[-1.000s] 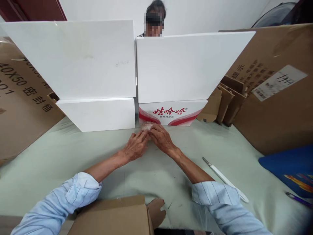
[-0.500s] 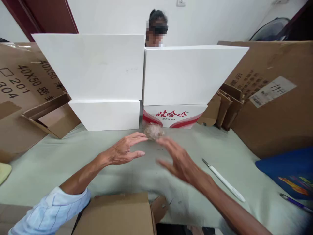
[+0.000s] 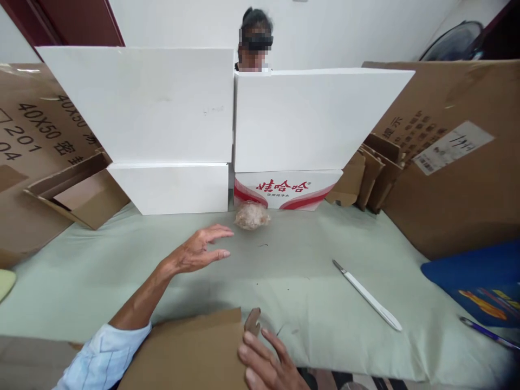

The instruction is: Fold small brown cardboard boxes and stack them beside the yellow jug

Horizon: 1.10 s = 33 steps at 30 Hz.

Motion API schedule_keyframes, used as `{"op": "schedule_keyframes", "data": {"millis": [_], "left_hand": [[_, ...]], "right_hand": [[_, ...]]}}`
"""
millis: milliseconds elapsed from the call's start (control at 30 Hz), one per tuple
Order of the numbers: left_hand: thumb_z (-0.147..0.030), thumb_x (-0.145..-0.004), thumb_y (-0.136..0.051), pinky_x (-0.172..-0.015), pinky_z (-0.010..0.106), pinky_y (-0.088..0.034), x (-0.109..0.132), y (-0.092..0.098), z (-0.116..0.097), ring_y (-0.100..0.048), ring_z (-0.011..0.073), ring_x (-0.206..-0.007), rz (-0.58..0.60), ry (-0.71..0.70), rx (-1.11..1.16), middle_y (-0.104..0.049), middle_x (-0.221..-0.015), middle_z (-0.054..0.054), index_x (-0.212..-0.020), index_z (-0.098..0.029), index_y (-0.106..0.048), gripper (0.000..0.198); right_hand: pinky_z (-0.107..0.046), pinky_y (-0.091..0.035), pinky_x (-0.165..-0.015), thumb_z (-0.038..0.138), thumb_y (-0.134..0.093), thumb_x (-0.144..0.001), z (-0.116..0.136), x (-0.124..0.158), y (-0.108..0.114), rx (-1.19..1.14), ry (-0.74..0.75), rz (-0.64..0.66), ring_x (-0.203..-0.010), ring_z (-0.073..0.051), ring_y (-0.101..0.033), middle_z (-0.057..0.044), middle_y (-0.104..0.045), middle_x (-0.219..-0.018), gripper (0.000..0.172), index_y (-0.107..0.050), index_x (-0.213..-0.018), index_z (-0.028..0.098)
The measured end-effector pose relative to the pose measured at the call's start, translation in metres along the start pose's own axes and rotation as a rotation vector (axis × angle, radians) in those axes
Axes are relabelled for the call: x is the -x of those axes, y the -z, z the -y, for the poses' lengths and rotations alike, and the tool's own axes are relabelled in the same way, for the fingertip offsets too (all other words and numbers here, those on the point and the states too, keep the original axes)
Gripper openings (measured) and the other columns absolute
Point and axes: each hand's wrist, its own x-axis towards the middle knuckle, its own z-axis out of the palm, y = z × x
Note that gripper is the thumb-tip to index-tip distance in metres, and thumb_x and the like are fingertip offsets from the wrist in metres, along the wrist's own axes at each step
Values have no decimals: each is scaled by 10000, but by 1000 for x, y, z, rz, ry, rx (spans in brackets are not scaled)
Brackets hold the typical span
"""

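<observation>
Hovering just above the pale green table cover (image 3: 93,271), the left hand (image 3: 197,252) is empty, with its fingers spread and loosely curved around nothing. The small brownish wad (image 3: 252,215) lies just ahead of its fingertips and a little to their right, apart from them. It rests on the cover in front of the red-and-white printed box (image 3: 286,189). The wad is roundish, with only a slight long axis running left to right.

The left hand is clearly the nearer of the 2. The right hand (image 3: 266,367) sits well back toward the body, fingers loose and unclenched, by the flap of the brown cardboard box (image 3: 190,352); whether it touches the flap I cannot tell. Its palm is cut off by the lower edge.

What the wad is made of is hard to make out; it looks fibrous, perhaps inside clear wrap. A white-handled blade (image 3: 368,295) lies well to the right of both hands.
</observation>
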Motion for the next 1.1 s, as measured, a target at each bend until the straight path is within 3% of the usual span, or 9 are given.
{"op": "schedule_keyframes", "data": {"millis": [100, 200, 333, 500, 633, 733, 867, 933, 1100], "left_hand": [[-506, -925, -728, -959, 382, -592, 2, 20, 2, -679, 310, -1267, -97, -11, 26, -675, -1480, 111, -1322, -246, -753, 475], [-502, -925, -737, -1021, 413, -571, 28, 48, -5, -690, 313, -1256, -229, -34, 63, -719, -1401, 133, -1277, -211, -766, 457], [-431, -983, -702, -1072, 428, -550, 90, 71, -38, -663, 310, -1316, -296, -124, 91, -725, -1379, 140, -1197, -211, -773, 315], [-325, -1043, -602, -1132, 440, -524, 154, 56, -75, -600, 299, -1400, -124, -170, -145, -610, -1545, 113, -1110, -232, -787, 218], [-293, -1082, -474, -1104, 436, -544, 169, 46, -77, -638, 281, -1340, -97, -147, -341, -553, -1597, 114, -1206, -245, -787, 340], [-311, -1071, -486, -1107, 439, -546, 171, 48, -75, -636, 290, -1348, -32, -147, -410, -531, -1618, 116, -1280, -254, -772, 359], [-407, -1022, -597, -1202, 473, -465, 170, 55, -80, -549, 328, -1456, 75, -126, -481, -503, -1638, 138, -1485, -247, -642, 491], [-454, -987, -649, -1207, 451, -449, 167, 58, -85, -542, 337, -1457, 122, -106, -518, -501, -1629, 144, -1520, -232, -608, 578], [-526, -920, -682, -1054, 330, -496, 158, 59, -93, -638, 299, -1293, 234, -66, -652, -556, -1544, 108, -1535, -269, -592, 672]], "right_hand": [[-571, -385, -1288, 396, -706, -976, -8, -11, 17, -210, -119, -2, -1580, -357, -395, -224, -523, -1613, 973, -149, -1722, 115], [-590, -417, -1259, 541, -840, -854, -22, -23, 34, -362, -344, 50, -1596, -430, -334, -262, -326, -1715, 1225, -82, -1739, 163], [-566, -435, -1238, 505, -875, -809, -36, -44, 51, -621, -493, 84, -1567, -428, -377, -186, -339, -1705, 1200, -136, -1731, 294], [-558, -443, -1208, 395, -849, -770, -37, -58, 59, -775, -588, 102, -1493, -401, -460, -152, -408, -1654, 1137, -212, -1706, 295], [-597, -387, -1244, 476, -874, -774, -33, -56, 64, -696, -577, 138, -1543, -420, -390, -156, -360, -1693, 1199, -162, -1723, 302], [-625, -376, -1249, 587, -882, -797, -19, -64, 84, -506, -479, 19, -1600, -418, -298, -138, -256, -1746, 1204, -143, -1721, 363], [-578, -401, -1240, 523, -829, -904, 15, -97, 121, -146, -228, -53, -1614, -391, -280, -90, -194, -1773, 693, -551, -1517, 360], [-606, -370, -1246, 466, -861, -878, 26, -116, 130, 17, -116, 36, -1611, -424, -265, -114, -208, -1774, 560, -684, -1381, 297], [-684, -400, -1158, 394, -990, -663, 22, -146, 122, 326, -143, 424, -1567, -533, -274, -160, -251, -1762, 655, -780, -1271, 272]]}}
